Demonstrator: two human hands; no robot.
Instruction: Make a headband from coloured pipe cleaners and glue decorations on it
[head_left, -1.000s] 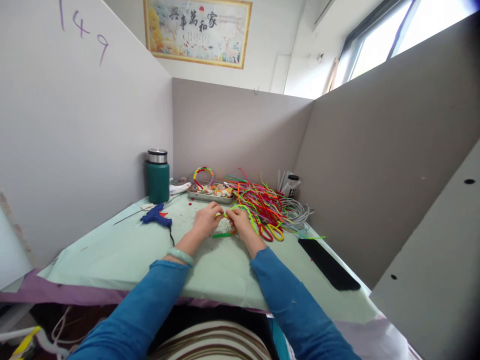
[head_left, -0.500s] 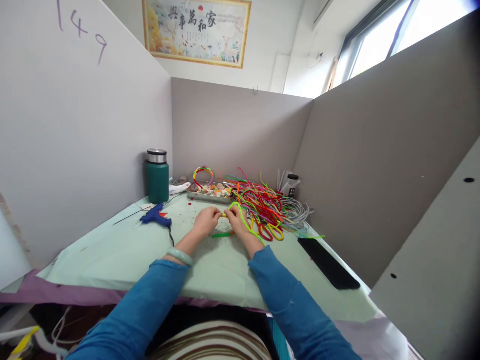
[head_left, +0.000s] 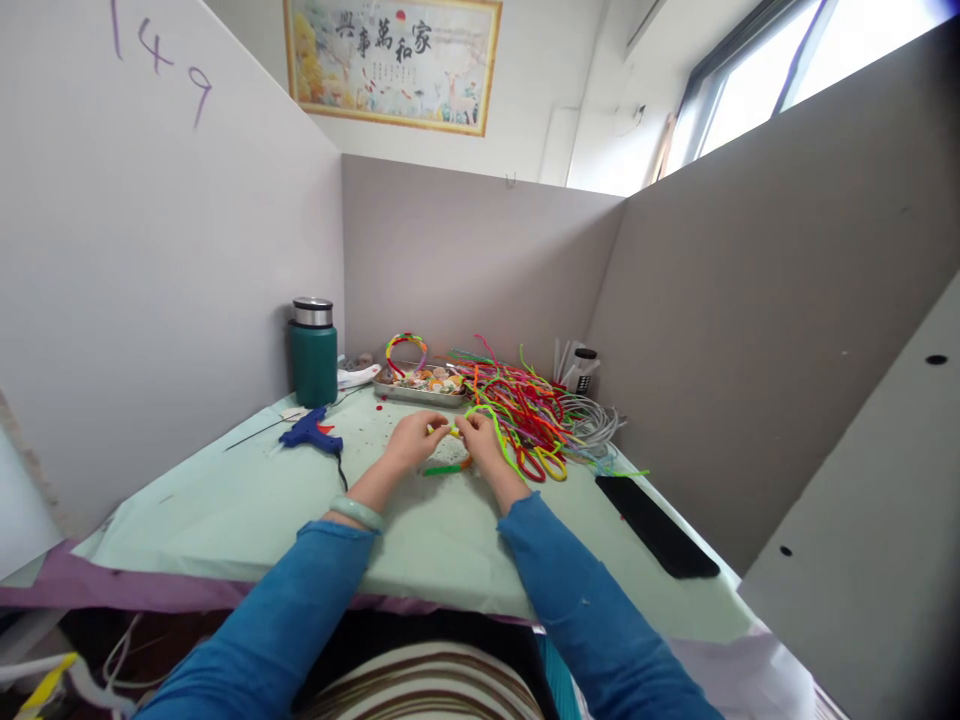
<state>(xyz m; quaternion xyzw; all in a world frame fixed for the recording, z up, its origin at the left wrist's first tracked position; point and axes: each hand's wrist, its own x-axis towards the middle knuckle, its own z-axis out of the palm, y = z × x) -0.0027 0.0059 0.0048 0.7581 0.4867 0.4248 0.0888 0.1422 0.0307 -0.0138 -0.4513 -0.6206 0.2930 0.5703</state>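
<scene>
Above the middle of the table my left hand [head_left: 411, 440] and my right hand [head_left: 484, 442] face each other, fingertips close together. Between them shows a short piece of yellow cord [head_left: 454, 432], pinched by the fingers of both hands. A bright lime-green cord [head_left: 493, 412] loops up over my right hand and trails down its outer side. Just below the fingers lies a narrow green strip [head_left: 446, 469] with an orange part near my right hand; whether it joins the yellow cord is hidden.
A heap of coloured cords [head_left: 525, 400] lies behind my right hand. Left of it stands a metal tray [head_left: 420, 396] of small pieces, beside a multicoloured ring [head_left: 406, 338]. A blue glue gun [head_left: 311, 430], green bottle [head_left: 313, 362] and black phone-like slab [head_left: 658, 528] flank the hands.
My fingertips have drawn slightly apart, showing more of the yellow cord. The lime-green cord has shifted a little over my right hand.
</scene>
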